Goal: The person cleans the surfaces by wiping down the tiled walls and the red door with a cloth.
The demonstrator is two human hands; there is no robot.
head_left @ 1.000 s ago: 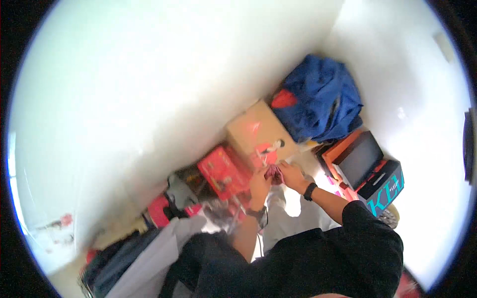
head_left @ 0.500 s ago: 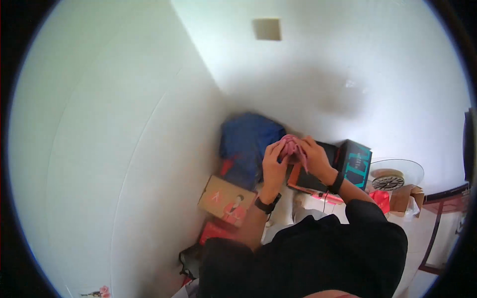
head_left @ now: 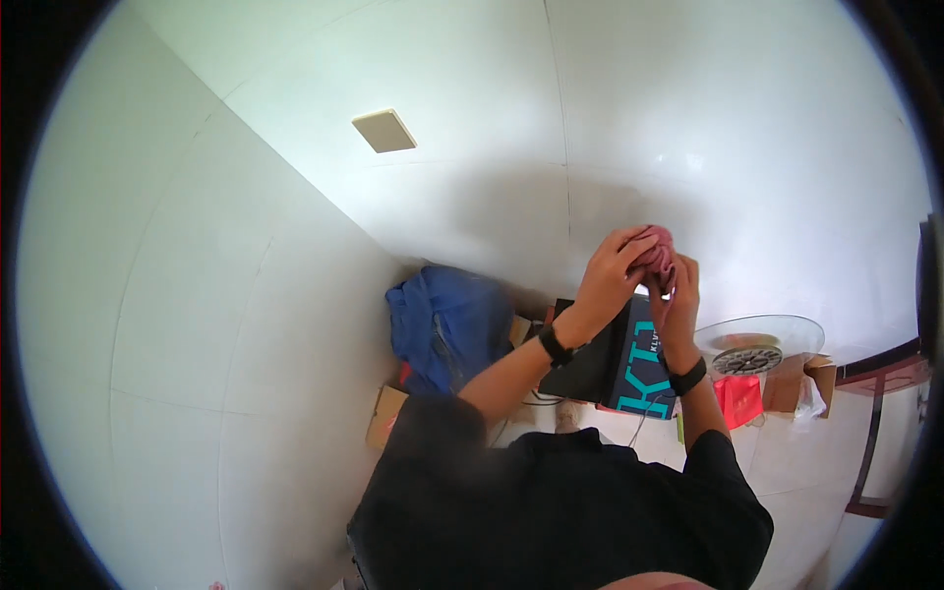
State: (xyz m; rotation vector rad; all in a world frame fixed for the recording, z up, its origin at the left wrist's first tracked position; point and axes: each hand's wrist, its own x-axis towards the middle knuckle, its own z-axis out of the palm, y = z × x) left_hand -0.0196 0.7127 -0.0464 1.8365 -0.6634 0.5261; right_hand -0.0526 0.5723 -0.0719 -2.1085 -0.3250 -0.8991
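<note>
A crumpled pink cloth [head_left: 657, 248] is bunched up between my two hands, held out in front of the white wall. My left hand [head_left: 612, 274] has its fingers closed around the upper left side of the bundle. My right hand [head_left: 683, 297] grips the lower right side, where a loose end of the cloth hangs down along the palm. Both wrists wear dark bands. Below the hands stands a dark box with teal lettering [head_left: 644, 366].
A blue cloth-like heap [head_left: 447, 320] lies in the corner, with a cardboard box [head_left: 385, 418] partly hidden beside it. To the right are a round glass top [head_left: 801, 334], a red bag [head_left: 737, 401] and an open carton [head_left: 785, 385]. A square plate [head_left: 384, 131] sits on the wall.
The view has turned to the right, so the corner and blue heap shift left. My hands, still holding the pink cloth, have moved right and over the teal-lettered box.
</note>
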